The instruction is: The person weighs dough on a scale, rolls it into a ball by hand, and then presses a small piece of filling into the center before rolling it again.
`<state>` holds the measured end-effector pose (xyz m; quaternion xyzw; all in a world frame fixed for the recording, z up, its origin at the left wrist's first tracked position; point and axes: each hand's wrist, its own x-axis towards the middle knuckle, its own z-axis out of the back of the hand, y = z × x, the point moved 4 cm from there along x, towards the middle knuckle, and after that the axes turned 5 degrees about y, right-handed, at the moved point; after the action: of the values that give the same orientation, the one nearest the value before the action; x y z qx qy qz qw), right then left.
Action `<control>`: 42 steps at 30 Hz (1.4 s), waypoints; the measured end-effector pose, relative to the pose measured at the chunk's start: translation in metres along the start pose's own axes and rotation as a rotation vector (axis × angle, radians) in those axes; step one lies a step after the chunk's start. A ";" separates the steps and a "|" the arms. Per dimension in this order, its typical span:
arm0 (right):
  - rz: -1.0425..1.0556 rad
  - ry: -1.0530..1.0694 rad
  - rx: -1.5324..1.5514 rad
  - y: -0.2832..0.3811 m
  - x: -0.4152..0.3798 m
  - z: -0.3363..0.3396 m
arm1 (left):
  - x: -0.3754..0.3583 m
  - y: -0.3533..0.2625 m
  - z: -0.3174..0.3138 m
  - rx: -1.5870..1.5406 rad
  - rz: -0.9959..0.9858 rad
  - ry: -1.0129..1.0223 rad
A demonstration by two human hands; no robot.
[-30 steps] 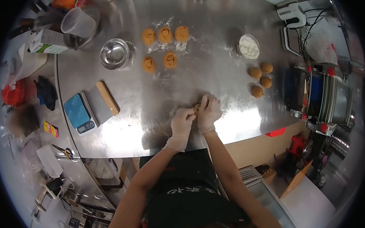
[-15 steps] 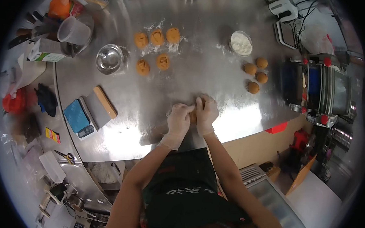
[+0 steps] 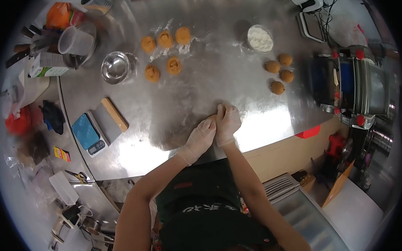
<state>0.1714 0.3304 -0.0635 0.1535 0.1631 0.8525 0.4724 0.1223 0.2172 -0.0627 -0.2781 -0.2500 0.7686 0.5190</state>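
Note:
Both my hands wear clear gloves and meet over the steel table near its front edge. My left hand (image 3: pixel 202 136) is closed around a piece of orange-brown dough (image 3: pixel 213 118), which is mostly hidden. My right hand (image 3: pixel 228 122) presses against the same dough from the other side, its fingers curled. Several flattened dough pieces (image 3: pixel 173 65) with dented tops lie on floured metal beyond my hands. Further right sit several smooth brown balls (image 3: pixel 278 87), below a bowl of white flour (image 3: pixel 260 38).
A metal bowl (image 3: pixel 115 67) stands at the left. Nearer are a scraper with a wooden handle (image 3: pixel 115 115) and a digital scale (image 3: pixel 88 133). A roller machine (image 3: pixel 347 87) is at the right edge, and a carton (image 3: pixel 48 65) and knives are at the upper left.
My left hand has turned and closed in more tightly against my right hand, covering more of the dough. The view has shifted slightly.

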 end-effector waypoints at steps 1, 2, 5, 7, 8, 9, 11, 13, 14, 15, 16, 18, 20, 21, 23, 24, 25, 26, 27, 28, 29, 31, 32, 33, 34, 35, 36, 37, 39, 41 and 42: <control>-0.051 0.023 0.019 -0.003 -0.001 0.001 | 0.011 -0.002 0.008 -0.012 0.091 0.167; -0.104 0.054 0.038 -0.006 -0.003 0.000 | 0.016 -0.002 0.017 -0.025 0.189 0.339; -0.726 0.206 0.600 -0.014 -0.006 0.011 | 0.027 -0.015 0.073 -0.177 0.002 -0.144; -0.802 0.166 0.796 -0.010 -0.018 0.012 | 0.038 0.000 0.056 -0.085 -0.078 0.108; -0.832 0.148 0.897 -0.006 -0.019 0.011 | 0.041 0.007 0.047 -0.036 -0.116 0.227; -0.835 0.145 0.920 0.002 -0.018 0.017 | 0.040 0.007 0.048 0.004 -0.119 0.291; -0.850 0.140 0.964 0.018 -0.017 0.029 | 0.035 0.005 0.052 0.084 -0.121 0.425; -0.524 0.100 0.518 0.014 -0.021 0.015 | 0.015 0.015 0.038 0.026 -0.235 0.187; -0.359 0.079 0.294 0.012 -0.023 0.006 | 0.004 0.018 0.030 -0.005 -0.290 0.067; -0.211 0.028 0.185 0.016 -0.023 0.004 | -0.004 0.018 0.029 0.106 -0.314 -0.005; -0.142 0.024 0.123 0.017 -0.024 -0.003 | -0.013 0.020 0.027 0.216 -0.327 -0.076; -0.014 -0.002 -0.010 0.019 -0.024 -0.006 | -0.020 0.021 0.022 0.299 -0.329 -0.119; -0.046 0.084 -0.075 0.015 -0.020 -0.004 | -0.014 0.022 0.019 0.250 -0.295 -0.089; -0.056 0.126 -0.098 0.018 -0.016 -0.006 | -0.014 0.021 0.025 0.176 -0.279 -0.132; -0.193 0.104 0.187 -0.002 -0.027 -0.005 | -0.018 0.017 0.038 0.031 -0.239 -0.215; -0.264 0.100 0.325 -0.013 -0.032 -0.004 | -0.022 0.016 0.035 -0.033 -0.139 -0.224; -0.499 0.261 0.425 -0.004 -0.030 0.014 | -0.032 0.012 0.027 -0.104 -0.040 -0.225; -0.543 0.260 0.459 -0.008 -0.039 0.016 | -0.041 0.006 0.017 -0.180 0.060 -0.221; -0.578 0.254 0.497 -0.010 -0.043 0.014 | -0.041 0.000 0.011 -0.203 0.091 -0.236; -0.607 0.249 0.539 -0.011 -0.043 0.012 | -0.038 -0.006 0.005 -0.223 0.123 -0.256; -0.682 0.278 0.611 -0.013 -0.046 0.008 | -0.037 -0.008 0.001 -0.243 0.159 -0.272; -0.837 0.335 0.749 -0.012 -0.049 0.007 | -0.032 -0.004 -0.001 -0.250 0.213 -0.347; -0.779 0.366 0.686 -0.010 -0.045 0.010 | -0.031 -0.001 -0.001 -0.251 0.241 -0.386; -0.721 0.397 0.625 0.004 -0.033 0.021 | -0.031 0.001 0.000 -0.296 0.246 -0.401; -0.661 0.427 0.566 0.014 -0.023 0.023 | -0.031 0.002 0.002 -0.340 0.250 -0.418; -0.331 0.317 0.428 0.026 -0.009 0.023 | -0.031 0.004 0.005 -0.384 0.252 -0.435; -0.005 0.201 0.286 0.039 0.001 0.020 | -0.028 0.007 0.005 -0.484 0.358 -0.402; 0.319 0.080 0.143 0.053 0.006 0.017 | -0.025 0.010 0.007 -0.583 0.463 -0.368; 0.483 0.222 0.058 0.063 0.013 -0.001 | -0.023 0.012 0.020 -0.727 0.608 -0.323; 0.609 0.276 0.011 0.057 0.020 -0.021 | -0.027 0.010 0.043 -0.817 0.690 -0.300; 0.657 0.273 0.063 0.063 0.027 -0.023 | -0.027 0.013 0.044 -0.677 0.554 -0.387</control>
<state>0.1005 0.3191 -0.0550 0.0968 0.1928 0.9661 0.1418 0.0919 0.1828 -0.0356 -0.3392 -0.4950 0.7911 0.1189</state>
